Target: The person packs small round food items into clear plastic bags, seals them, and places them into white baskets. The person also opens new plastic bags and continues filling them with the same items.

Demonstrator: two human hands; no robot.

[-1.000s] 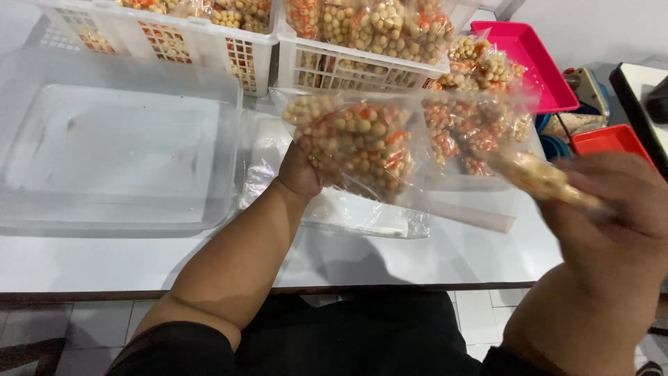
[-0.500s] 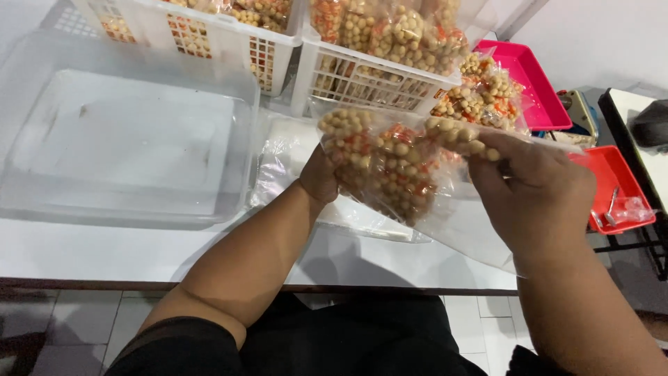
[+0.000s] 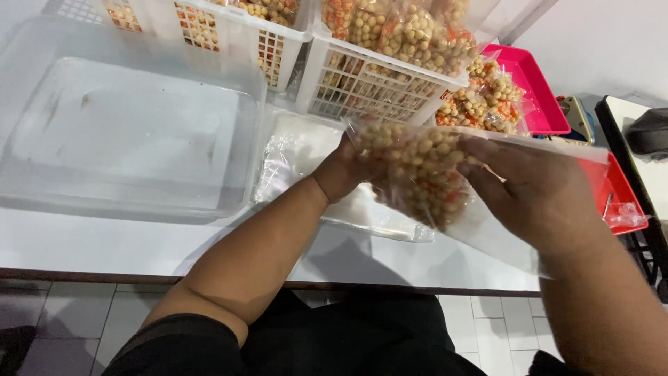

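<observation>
A clear plastic bag of small round tan and orange snack balls (image 3: 421,174) is held above the white table, between both hands. My left hand (image 3: 344,170) grips its left side from behind, mostly hidden by the bag. My right hand (image 3: 536,191) is closed over the bag's right side, fingers spread across the front. The bag's empty upper part stretches out to the right, past my right hand.
A large clear plastic tub (image 3: 125,132) sits at left. Two white slotted baskets (image 3: 376,87) of filled snack bags stand behind. A stack of flat clear bags (image 3: 299,157) lies under my hands. Pink tray (image 3: 532,90) and red tray (image 3: 619,195) at right.
My right hand has moved left onto the bag and now covers its right side. The bag has turned more level and lower. The view has shifted slightly.
</observation>
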